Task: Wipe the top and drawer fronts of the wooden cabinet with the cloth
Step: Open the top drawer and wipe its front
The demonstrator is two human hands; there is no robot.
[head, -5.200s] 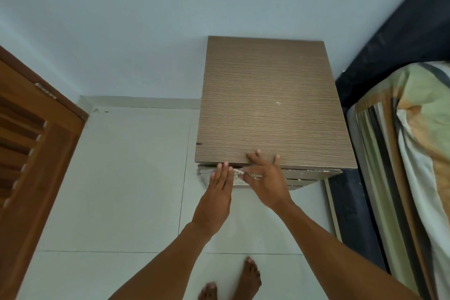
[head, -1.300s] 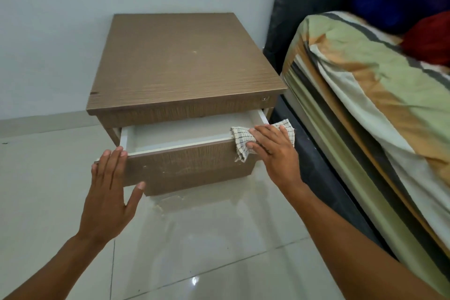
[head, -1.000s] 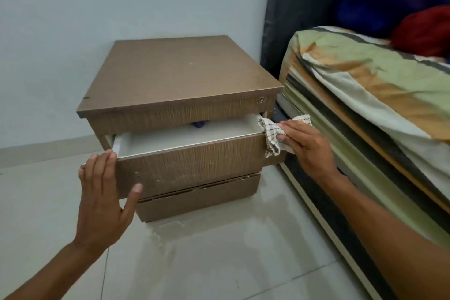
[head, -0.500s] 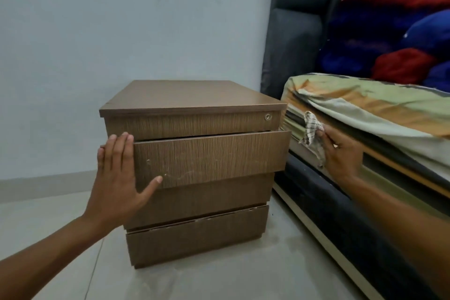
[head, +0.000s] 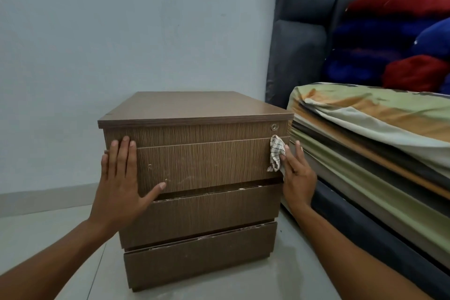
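A low wooden cabinet [head: 194, 109] with three drawer fronts stands on the floor against the wall. My left hand [head: 121, 182] lies flat, fingers spread, on the left end of the top drawer front [head: 207, 165]. My right hand [head: 295, 175] presses a small white checked cloth [head: 276, 152] against the right end of that same drawer front, just below the round lock [head: 274, 126]. All three drawers look closed. The middle drawer front [head: 211, 212] and bottom drawer front [head: 199, 253] are untouched.
A bed with a striped green and orange sheet [head: 377, 124] runs close along the cabinet's right side. Its dark base [head: 360, 234] leaves only a narrow gap. A grey headboard [head: 302, 31] and red and blue pillows [head: 399, 36] are behind. Pale tiled floor [head: 48, 234] lies left.
The top drawer, open a second ago, is now pushed in. My right hand brought the cloth from beside the bed onto the drawer front's right end. My view dropped lower.
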